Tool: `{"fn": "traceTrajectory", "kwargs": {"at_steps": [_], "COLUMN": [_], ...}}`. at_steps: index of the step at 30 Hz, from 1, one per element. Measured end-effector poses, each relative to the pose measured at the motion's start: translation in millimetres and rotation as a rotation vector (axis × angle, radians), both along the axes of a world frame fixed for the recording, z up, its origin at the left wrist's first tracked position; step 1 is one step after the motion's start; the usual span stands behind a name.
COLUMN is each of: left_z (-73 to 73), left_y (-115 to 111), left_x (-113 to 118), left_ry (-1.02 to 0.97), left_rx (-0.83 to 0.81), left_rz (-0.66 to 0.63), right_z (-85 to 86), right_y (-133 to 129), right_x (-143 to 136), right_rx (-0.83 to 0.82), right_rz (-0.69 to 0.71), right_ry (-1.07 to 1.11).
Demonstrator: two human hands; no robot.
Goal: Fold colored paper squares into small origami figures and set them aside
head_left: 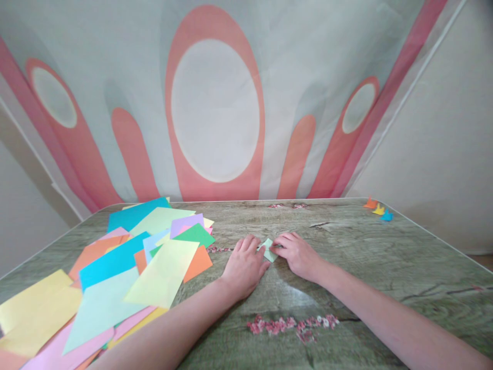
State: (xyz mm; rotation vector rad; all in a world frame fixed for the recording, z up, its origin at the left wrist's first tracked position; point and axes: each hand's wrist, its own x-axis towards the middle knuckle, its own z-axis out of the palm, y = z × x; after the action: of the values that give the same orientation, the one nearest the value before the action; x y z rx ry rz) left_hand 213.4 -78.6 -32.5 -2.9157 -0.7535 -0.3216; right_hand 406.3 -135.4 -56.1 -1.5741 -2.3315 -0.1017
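A small piece of pale green folded paper (270, 251) lies on the table, turned so that it looks like a diamond. At its left edge is my left hand (246, 262), fingers bent over the far side and thumb at the near edge. From the right, my right hand (298, 253) pinches the paper's right corner between thumb and fingertips. Both hands rest low on the tabletop, and the fingers cover parts of the paper, so its exact folds cannot be made out.
A loose heap of coloured paper sheets (157, 277) spreads over the table's left side. Three small folded paper figures, orange (370, 203), yellow (379, 209) and blue (386, 216), stand at the far right edge. The wood-patterned table (385, 267) meets a pink and grey printed cloth (285, 103) behind.
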Motion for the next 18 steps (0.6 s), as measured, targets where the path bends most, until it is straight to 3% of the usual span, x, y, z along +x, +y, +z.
{"fn": "traceTrajectory", "kwargs": {"at_steps": [11, 18], "left_z": [3.2, 3.9], "left_y": [-3.5, -3.4], "left_x": [3.1, 3.6], "left_ry": [0.036, 0.050], "left_rx": [0.006, 0.052], "left_rz": [-0.071, -0.086], "right_z": [7.1, 21.1], "right_y": [1.1, -1.7], "right_x": [-2.2, 0.6], "right_rx": [-0.046, -0.097], "right_rz": [-0.001, 0.007], "right_ry": [-0.076, -0.168]}}
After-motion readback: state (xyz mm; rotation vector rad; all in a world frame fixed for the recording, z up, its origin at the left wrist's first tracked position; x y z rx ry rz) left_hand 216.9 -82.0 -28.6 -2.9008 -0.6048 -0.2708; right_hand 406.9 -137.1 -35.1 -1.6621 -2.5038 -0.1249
